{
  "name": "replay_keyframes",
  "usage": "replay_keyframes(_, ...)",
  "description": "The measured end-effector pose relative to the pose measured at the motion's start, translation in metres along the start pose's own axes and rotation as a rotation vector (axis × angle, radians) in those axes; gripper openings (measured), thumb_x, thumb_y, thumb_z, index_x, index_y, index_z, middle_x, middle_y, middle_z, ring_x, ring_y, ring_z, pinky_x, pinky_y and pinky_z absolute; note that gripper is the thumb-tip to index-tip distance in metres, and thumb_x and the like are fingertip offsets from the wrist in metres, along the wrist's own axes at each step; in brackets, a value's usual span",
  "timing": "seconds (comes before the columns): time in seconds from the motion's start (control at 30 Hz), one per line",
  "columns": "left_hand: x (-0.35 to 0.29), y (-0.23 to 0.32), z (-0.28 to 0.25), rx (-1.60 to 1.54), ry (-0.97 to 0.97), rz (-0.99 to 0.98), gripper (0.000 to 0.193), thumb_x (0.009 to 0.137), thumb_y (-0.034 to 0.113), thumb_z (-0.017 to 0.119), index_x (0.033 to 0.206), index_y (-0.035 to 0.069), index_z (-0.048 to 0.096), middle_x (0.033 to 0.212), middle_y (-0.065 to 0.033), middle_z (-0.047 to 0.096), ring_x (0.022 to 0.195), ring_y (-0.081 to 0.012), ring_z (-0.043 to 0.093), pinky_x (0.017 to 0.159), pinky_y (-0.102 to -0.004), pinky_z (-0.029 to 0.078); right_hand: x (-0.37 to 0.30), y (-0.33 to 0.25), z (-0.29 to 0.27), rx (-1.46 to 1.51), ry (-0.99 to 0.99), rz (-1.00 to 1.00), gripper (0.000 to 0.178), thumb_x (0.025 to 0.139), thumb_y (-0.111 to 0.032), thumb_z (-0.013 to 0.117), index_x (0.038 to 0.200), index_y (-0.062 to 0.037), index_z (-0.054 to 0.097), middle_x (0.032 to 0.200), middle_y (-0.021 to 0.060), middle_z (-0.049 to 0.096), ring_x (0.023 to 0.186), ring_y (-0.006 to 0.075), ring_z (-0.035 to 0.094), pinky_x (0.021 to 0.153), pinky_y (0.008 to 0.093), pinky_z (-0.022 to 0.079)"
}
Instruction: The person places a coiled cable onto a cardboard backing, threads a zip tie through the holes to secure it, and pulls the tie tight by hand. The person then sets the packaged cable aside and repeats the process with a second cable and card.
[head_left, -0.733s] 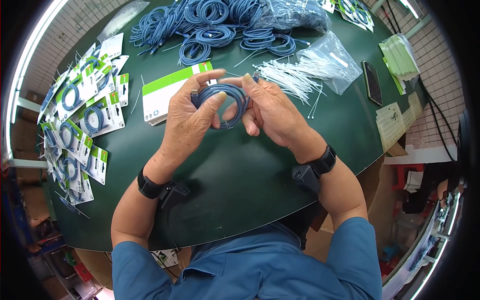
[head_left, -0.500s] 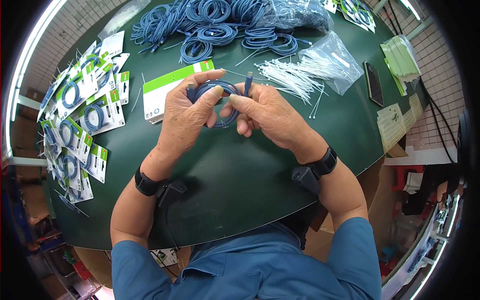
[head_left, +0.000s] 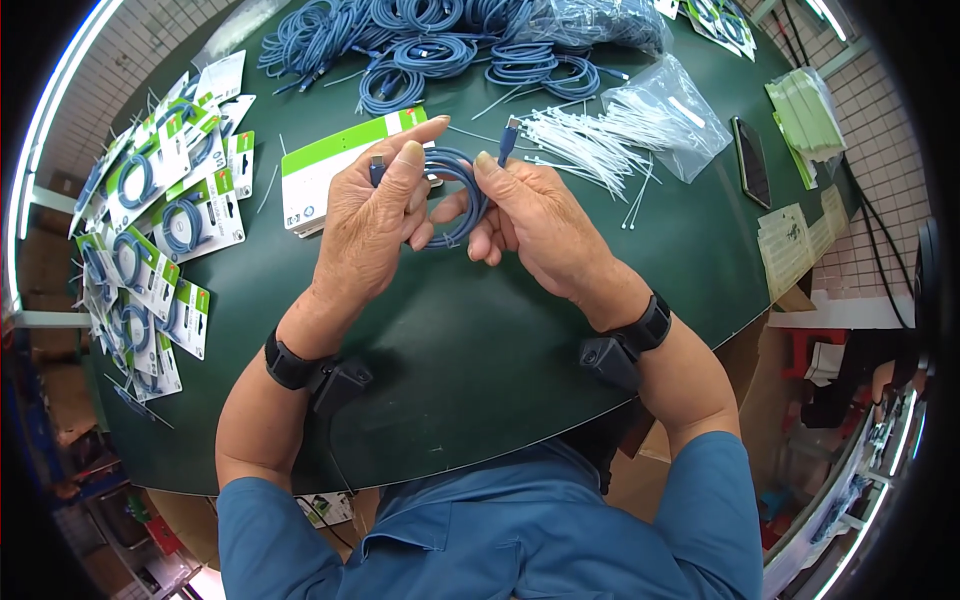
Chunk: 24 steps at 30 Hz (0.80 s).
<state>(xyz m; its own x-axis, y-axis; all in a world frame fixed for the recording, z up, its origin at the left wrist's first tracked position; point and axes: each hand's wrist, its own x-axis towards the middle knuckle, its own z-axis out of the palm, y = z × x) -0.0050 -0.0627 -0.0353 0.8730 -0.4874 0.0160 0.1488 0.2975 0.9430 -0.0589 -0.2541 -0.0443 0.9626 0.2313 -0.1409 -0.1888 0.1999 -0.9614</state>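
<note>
A coiled blue cable (head_left: 449,161) is held between both hands above the table. My left hand (head_left: 372,215) is closed on the coil's left side, thumb on top, and a plug end (head_left: 377,170) pokes out beside its fingers. My right hand (head_left: 545,215) pinches the coil's right side between thumb and fingers. Another plug end (head_left: 510,137) stands up just past the right thumb. Behind my left hand lies a stack of white and green packaging cards (head_left: 318,172). Loose white cable ties (head_left: 580,150) are spread beyond my right hand.
Many coiled blue cables (head_left: 430,55) are heaped at the far side. Carded cables (head_left: 150,260) pile up on the left. A clear plastic bag (head_left: 690,120), a phone (head_left: 751,162), green packets (head_left: 805,115) and paper sheets (head_left: 790,245) lie on the right of the green table (head_left: 460,370).
My right thumb has shifted up along the coil, which now looks more upright and narrower between the hands. The right plug end has moved up and slightly right.
</note>
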Motion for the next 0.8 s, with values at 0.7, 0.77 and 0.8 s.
replay_keyframes(0.7, -0.002, 0.014, -0.01, -0.028, -0.1, -0.205, 0.052, 0.094, 0.012, 0.075, 0.142, 0.0, 0.06, 0.091, 0.0007, 0.063, 0.064, -0.002, 0.049, 0.049, -0.0184, 0.036, -0.005, -0.004, 0.012, -0.24, -0.117, 0.061, 0.03, 0.104, -0.029, 0.063, 0.088, -0.0045, 0.067, 0.077, -0.0002, 0.065, 0.055, 0.0054, 0.053, 0.051, 0.0213, 0.041)
replay_keyframes(0.77, -0.001, 0.015, -0.009, 0.169, -0.155, -0.202, 0.046, 0.094, 0.013, 0.075, 0.137, 0.0, 0.064, 0.09, 0.0, 0.065, 0.063, -0.0021, 0.05, 0.05, -0.0177, 0.036, -0.005, -0.011, 0.007, -0.203, -0.117, 0.09, 0.029, 0.102, -0.029, 0.066, 0.087, -0.0043, 0.068, 0.075, -0.0007, 0.065, 0.053, 0.0051, 0.051, 0.049, 0.0217, 0.039)
replay_keyframes(0.8, 0.0, 0.016, -0.009, 0.267, -0.18, -0.2, 0.044, 0.095, 0.014, 0.075, 0.135, 0.0, 0.067, 0.089, -0.0004, 0.066, 0.063, -0.0022, 0.05, 0.051, -0.0174, 0.037, -0.005, -0.013, 0.005, -0.184, -0.119, 0.105, 0.028, 0.101, -0.028, 0.067, 0.087, -0.0043, 0.069, 0.075, -0.0009, 0.065, 0.052, 0.0049, 0.05, 0.048, 0.0219, 0.038)
